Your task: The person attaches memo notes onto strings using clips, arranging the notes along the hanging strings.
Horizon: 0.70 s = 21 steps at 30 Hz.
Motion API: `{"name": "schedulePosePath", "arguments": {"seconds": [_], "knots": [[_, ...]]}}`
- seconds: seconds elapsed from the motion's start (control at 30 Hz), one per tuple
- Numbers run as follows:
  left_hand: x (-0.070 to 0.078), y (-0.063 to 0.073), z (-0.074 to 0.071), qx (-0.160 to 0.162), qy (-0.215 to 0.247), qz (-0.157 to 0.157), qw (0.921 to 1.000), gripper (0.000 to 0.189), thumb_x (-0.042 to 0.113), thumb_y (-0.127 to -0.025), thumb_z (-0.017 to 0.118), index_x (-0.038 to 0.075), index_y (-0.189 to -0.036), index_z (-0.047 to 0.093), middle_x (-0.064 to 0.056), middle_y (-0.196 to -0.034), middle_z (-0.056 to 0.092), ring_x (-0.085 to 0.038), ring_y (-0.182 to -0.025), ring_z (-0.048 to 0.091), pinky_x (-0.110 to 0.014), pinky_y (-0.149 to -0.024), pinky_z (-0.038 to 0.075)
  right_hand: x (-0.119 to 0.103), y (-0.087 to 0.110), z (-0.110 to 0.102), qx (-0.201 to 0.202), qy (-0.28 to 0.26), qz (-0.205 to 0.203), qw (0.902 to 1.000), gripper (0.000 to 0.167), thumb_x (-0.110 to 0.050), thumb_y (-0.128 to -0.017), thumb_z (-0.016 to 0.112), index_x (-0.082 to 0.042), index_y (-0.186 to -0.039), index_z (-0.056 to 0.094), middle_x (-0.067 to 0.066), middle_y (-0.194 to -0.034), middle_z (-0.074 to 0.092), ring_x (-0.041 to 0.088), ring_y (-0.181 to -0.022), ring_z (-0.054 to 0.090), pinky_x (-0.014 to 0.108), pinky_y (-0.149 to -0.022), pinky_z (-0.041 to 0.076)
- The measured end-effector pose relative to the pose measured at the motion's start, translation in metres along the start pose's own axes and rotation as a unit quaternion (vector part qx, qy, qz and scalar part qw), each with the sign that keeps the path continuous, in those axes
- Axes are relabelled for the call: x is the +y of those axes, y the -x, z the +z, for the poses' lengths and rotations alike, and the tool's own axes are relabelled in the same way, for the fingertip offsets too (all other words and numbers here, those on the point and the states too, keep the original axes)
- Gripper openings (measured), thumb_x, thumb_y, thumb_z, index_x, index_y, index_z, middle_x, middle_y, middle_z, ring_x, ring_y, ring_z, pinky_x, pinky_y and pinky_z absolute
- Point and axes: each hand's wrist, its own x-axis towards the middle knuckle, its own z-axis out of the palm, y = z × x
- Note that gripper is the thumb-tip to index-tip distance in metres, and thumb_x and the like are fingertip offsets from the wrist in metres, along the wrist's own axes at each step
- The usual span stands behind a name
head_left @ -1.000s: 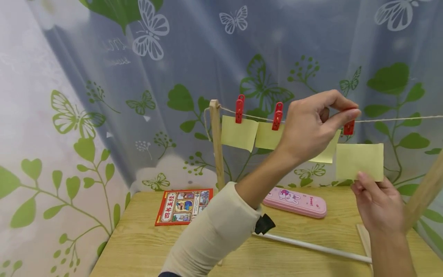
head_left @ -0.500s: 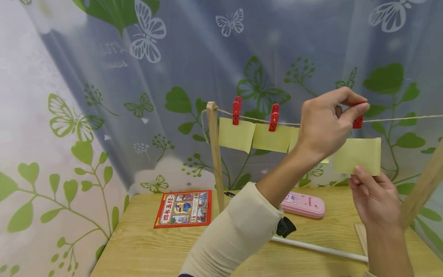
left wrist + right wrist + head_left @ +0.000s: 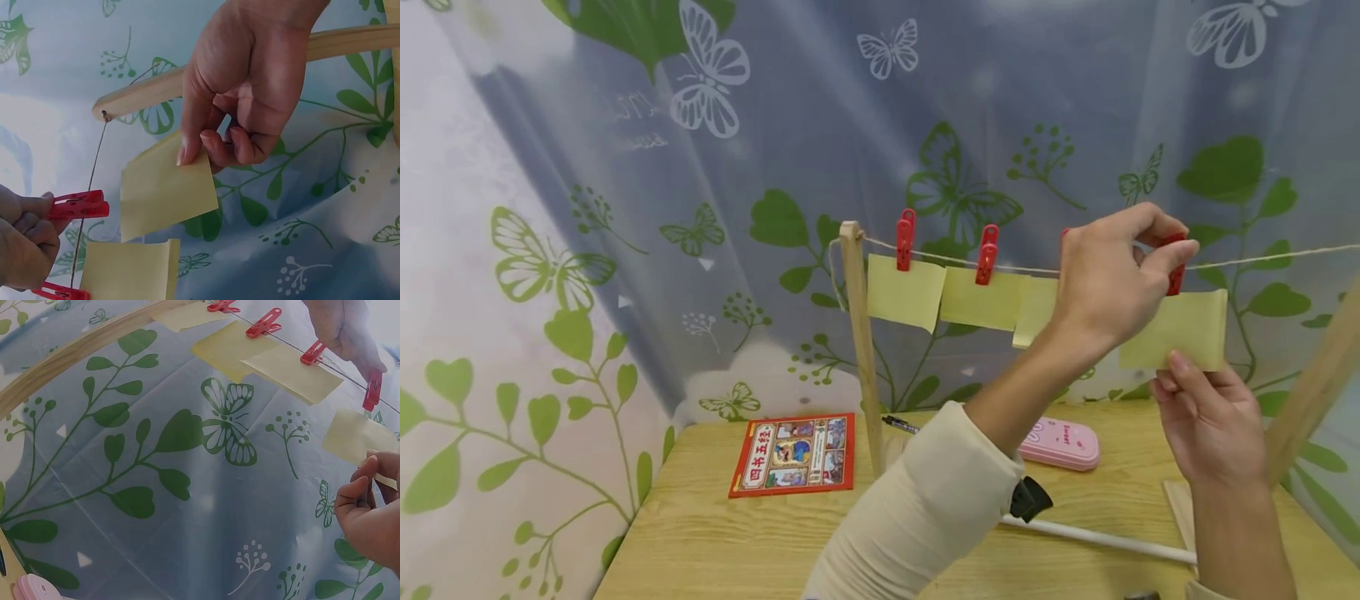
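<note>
My left hand (image 3: pixel 1108 287) pinches a red clothespin (image 3: pixel 1176 279) between thumb and fingers, beside the string (image 3: pixel 1270 258). In the left wrist view that clothespin (image 3: pixel 78 204) overlaps the string. Below it, my right hand (image 3: pixel 1213 425) pinches a yellow sticky note (image 3: pixel 1183 329) by its lower edge. In the left wrist view a gap shows between this note (image 3: pixel 167 187) and the clothespin. Three more notes hang to the left, such as the first note (image 3: pixel 904 292) under its red clothespin (image 3: pixel 906 242). My left hand partly hides the third note (image 3: pixel 1037 308) in the head view.
The string is tied to a wooden post (image 3: pixel 859 342) at the left; another post (image 3: pixel 1318 379) stands at the right. On the table (image 3: pixel 700 542) lie a red book (image 3: pixel 793 454), a pink pencil case (image 3: pixel 1063 443), a pen (image 3: pixel 898 423) and a white rod (image 3: pixel 1101 537). A patterned curtain (image 3: pixel 820 108) hangs behind.
My left hand has moved right along the string with the clothespin, lifting it and then lowering it toward the note. My right hand has raised the note slightly.
</note>
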Motion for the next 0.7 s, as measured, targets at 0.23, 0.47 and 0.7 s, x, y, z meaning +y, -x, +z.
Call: {"name": "schedulePosePath", "arguments": {"seconds": [0.23,0.47,0.7], "knots": [[0.0001,0.0004,0.0011,-0.001,-0.001,-0.014,0.9999,0.011,0.028,-0.087,0.069,0.023,-0.097,0.070,0.016,-0.086,0.069,0.013,-0.052,0.050,-0.005,-0.053,0.036,0.0001,-0.0026,0.0050,-0.008,0.002,0.005,0.9999,0.033,0.014,-0.096,0.030,0.013,-0.098,0.063,0.015,-0.083,0.059,0.022,-0.074,0.052,0.028,-0.069,0.044],[-0.0014,0.0004,0.0027,-0.019,0.002,-0.022,0.9996,0.016,0.030,-0.086,0.069,0.021,-0.100,0.071,0.014,-0.090,0.070,0.013,-0.055,0.054,-0.003,-0.058,0.037,0.0007,-0.0048,0.0082,-0.008,-0.004,0.005,0.9999,0.033,0.014,-0.096,0.030,0.013,-0.100,0.063,0.016,-0.085,0.061,0.021,-0.075,0.055,0.029,-0.071,0.047],[-0.0018,-0.0001,0.0042,-0.030,-0.002,-0.038,0.9988,0.030,0.033,-0.086,0.069,0.023,-0.114,0.070,0.013,-0.101,0.071,0.011,-0.060,0.058,-0.006,-0.052,0.038,-0.0022,-0.0030,0.0099,0.001,-0.016,0.007,0.9998,0.033,0.014,-0.096,0.030,0.014,-0.101,0.063,0.017,-0.085,0.063,0.022,-0.075,0.058,0.029,-0.072,0.051]]}}
